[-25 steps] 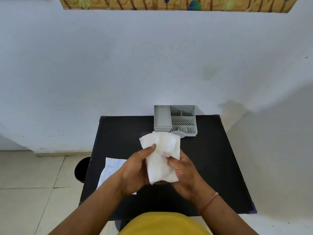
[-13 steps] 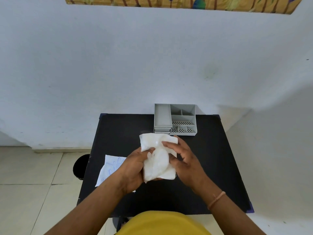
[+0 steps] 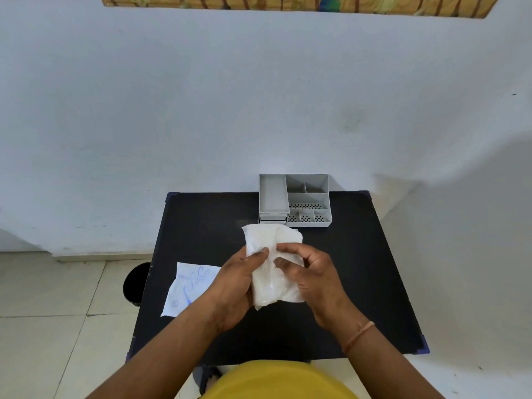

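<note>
A white folded paper packet (image 3: 270, 272) is held upright above the middle of the black table (image 3: 374, 283). My left hand (image 3: 234, 286) grips its left side, thumb pressed on the front. My right hand (image 3: 312, 276) holds the right side, its fingers curled over the front of the packet. A flat white wrapper with blue print (image 3: 188, 286) lies on the table's left edge, partly hidden by my left forearm.
A grey plastic organiser tray (image 3: 293, 201) with several compartments stands at the table's far edge against the white wall. A dark round object (image 3: 135, 283) sits on the tiled floor left of the table. My yellow shirt shows at the bottom.
My right hand moved from behind the packet to its front, fingers now curled over it. The packet sits a little more bunched between both hands.
</note>
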{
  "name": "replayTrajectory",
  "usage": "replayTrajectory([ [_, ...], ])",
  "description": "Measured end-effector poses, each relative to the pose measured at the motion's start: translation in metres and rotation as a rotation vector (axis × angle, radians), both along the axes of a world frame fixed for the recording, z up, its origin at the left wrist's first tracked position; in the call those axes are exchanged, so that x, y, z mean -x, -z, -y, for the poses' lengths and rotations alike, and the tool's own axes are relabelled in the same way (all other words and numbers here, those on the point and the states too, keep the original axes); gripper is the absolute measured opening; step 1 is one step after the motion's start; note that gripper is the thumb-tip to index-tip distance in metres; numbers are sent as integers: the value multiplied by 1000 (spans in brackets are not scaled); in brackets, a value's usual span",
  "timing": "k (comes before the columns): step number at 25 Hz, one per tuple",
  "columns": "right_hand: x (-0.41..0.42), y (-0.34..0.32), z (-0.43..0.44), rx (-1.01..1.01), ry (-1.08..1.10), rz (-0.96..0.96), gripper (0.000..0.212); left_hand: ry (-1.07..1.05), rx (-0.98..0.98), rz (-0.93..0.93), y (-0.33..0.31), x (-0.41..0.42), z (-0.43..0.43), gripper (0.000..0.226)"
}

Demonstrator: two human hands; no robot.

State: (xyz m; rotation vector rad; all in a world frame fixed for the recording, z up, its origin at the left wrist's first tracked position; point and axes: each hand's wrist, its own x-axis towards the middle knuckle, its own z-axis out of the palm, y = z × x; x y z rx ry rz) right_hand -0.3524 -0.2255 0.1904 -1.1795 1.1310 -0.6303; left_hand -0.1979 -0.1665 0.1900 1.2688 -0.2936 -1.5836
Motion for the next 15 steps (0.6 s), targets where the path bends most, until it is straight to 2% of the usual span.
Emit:
replayTrajectory([
  [2, 8, 3, 4, 35, 23, -33, 28, 75, 25, 16, 0, 0, -1, 39],
  [6, 26, 5, 10, -23, 60, 57, 29, 121, -7, -23, 4, 1, 1, 56],
  [8, 32, 5, 11, -35, 19, 60, 30, 116, -31, -12, 7, 8, 6, 50],
  [12, 48, 9, 18, -27, -16, 24, 29, 70, -34, 142, 18, 27, 16, 26],
  [15, 67, 9, 28, -206, -6, 207, 28, 114, -21, 201, 22, 40, 23, 34],
])
